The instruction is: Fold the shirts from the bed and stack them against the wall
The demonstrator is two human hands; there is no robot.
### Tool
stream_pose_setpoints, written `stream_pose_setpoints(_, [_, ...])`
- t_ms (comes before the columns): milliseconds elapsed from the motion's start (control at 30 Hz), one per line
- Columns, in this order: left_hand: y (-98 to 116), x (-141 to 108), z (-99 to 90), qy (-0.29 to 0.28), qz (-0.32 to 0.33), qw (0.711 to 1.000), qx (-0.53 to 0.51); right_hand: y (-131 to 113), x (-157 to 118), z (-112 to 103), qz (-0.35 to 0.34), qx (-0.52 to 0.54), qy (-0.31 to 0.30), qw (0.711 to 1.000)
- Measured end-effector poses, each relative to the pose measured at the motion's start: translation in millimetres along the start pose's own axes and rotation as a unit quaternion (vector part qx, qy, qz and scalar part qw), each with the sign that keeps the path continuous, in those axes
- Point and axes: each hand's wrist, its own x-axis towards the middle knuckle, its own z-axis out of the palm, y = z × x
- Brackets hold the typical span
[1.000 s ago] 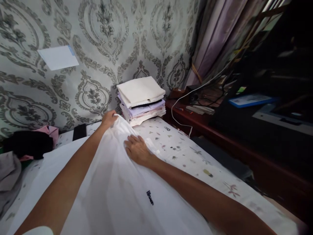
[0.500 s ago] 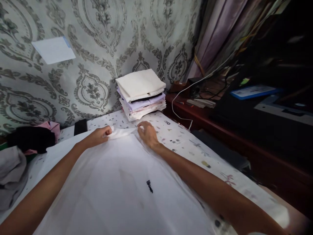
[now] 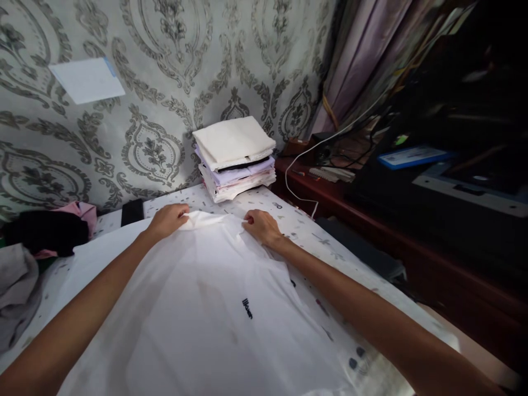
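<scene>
A white T-shirt [image 3: 193, 308] with small dark lettering lies spread over the patterned bed sheet, its collar end toward the wall. My left hand [image 3: 168, 220] is closed on the shirt's far edge, left of the neckline. On the other side of the neckline, my right hand [image 3: 263, 226] pinches the same far edge, fingers curled. Between the two hands the fabric is bunched in soft folds. Just beyond them stands a stack of folded clothes [image 3: 235, 143], cream on top, with lilac and white layers below.
A black phone-like slab [image 3: 132, 213] lies near the wall. Crumpled dark and pink clothes [image 3: 49, 231] and a grey garment [image 3: 16, 291] sit at left. To the right runs a dark red wooden desk [image 3: 330, 190] with a white cable [image 3: 291, 190] hanging over its edge.
My right hand has shifted slightly right and the left slightly left, widening the gap between them. The shirt's right side has settled flatter onto the sheet.
</scene>
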Motion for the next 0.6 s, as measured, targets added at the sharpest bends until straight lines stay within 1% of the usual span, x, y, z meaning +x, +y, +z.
stream_pose_setpoints(33, [2,3,-3.8,0.034,-0.008,0.999,-0.011,-1,1,0,-0.004,-0.002,0.007,1.000])
stream_pose_setpoints(100, [4,10,-11.9,0.096,-0.019,0.994,-0.047,-2,2,0,-0.022,0.006,0.041,0.999])
stream_pose_setpoints(167, [3,15,-18.7,0.137,-0.017,0.986,-0.089,0,0,-1,-0.057,0.024,0.086,0.994])
stream_pose_setpoints(267, [-3,14,-23.1,0.149,0.000,0.981,-0.125,6,-12,2,-0.154,0.030,0.116,0.981])
stream_pose_setpoints(367, [-11,4,-20.5,0.139,-0.004,0.980,-0.141,11,-28,8,-0.258,0.002,0.112,0.960])
stream_pose_setpoints(433, [-15,0,-17.3,0.127,-0.019,0.976,-0.173,13,-35,11,-0.297,-0.013,0.105,0.949])
stream_pose_setpoints(500, [-16,5,-14.8,0.121,-0.034,0.967,-0.221,12,-34,11,-0.294,-0.009,0.104,0.950])
stream_pose_setpoints(533, [-15,11,-14.0,0.125,-0.040,0.960,-0.247,11,-30,10,-0.273,0.000,0.108,0.956])
stream_pose_setpoints(600, [-10,29,-13.6,0.143,-0.047,0.946,-0.287,9,-16,5,-0.190,0.026,0.118,0.974])
